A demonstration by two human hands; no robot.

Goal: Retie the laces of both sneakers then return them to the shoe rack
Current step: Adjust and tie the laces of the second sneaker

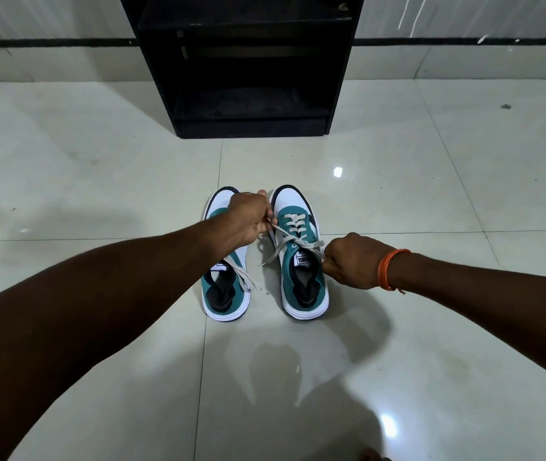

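Note:
Two teal and white sneakers stand side by side on the tiled floor, toes pointing away from me. My left hand (pixel 248 219) is over the left sneaker (pixel 225 294) and is shut on one end of the right sneaker's white lace (pixel 286 236). My right hand (pixel 351 261) sits beside the right sneaker (pixel 301 281) and is shut on the lace's other end. The lace stretches taut between both hands across the tongue. The left sneaker's lace (pixel 248 281) lies loose over its side. The black shoe rack (pixel 248 64) stands ahead.
Glossy pale floor tiles (pixel 98 181) surround the shoes. The rack's lower shelf (pixel 251 104) holds nothing visible. A tiled wall with a dark stripe (pixel 48 43) runs behind the rack. An orange thread band (pixel 389 269) circles my right wrist.

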